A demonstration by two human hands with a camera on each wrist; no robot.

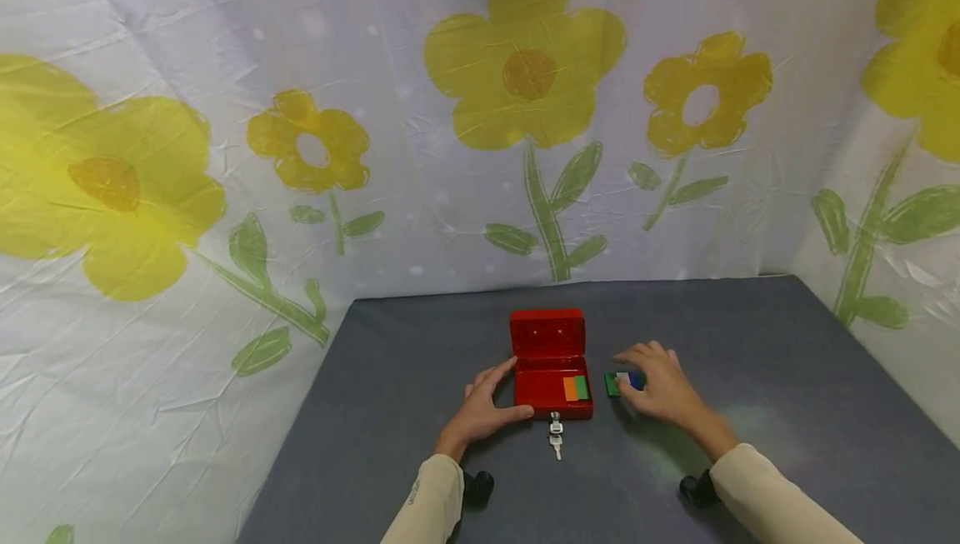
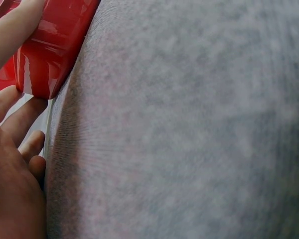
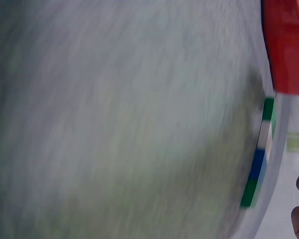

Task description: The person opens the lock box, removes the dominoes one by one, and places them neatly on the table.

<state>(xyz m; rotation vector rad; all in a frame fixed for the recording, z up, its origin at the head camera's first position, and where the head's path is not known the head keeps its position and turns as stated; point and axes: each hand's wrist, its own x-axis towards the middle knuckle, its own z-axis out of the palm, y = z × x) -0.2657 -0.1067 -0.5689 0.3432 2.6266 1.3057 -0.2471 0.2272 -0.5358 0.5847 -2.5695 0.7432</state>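
A red metal cash box (image 1: pixel 528 400) stands with its lid (image 1: pixel 547 336) raised. Inside, at the right, lie an orange tile (image 1: pixel 570 389) and a green tile (image 1: pixel 582 387). My left hand (image 1: pixel 486 412) rests against the box's left side, thumb at the front edge, fingers spread nearly straight toward the back corner. Right of the box, several flat tiles, green (image 3: pixel 267 108), white (image 3: pixel 263 134) and blue (image 3: pixel 257 163) among them, lie in a row. Over this row hovers my right hand (image 1: pixel 664 386), its fingers loosely bent and apart from the tiles.
Keys (image 1: pixel 556 436) hang at the front of the box. A dark grey tabletop (image 1: pixel 420 344) lies under everything. Behind it hangs a white cloth (image 1: pixel 405 219) printed with yellow flowers. Dark wrist cameras show below both hands.
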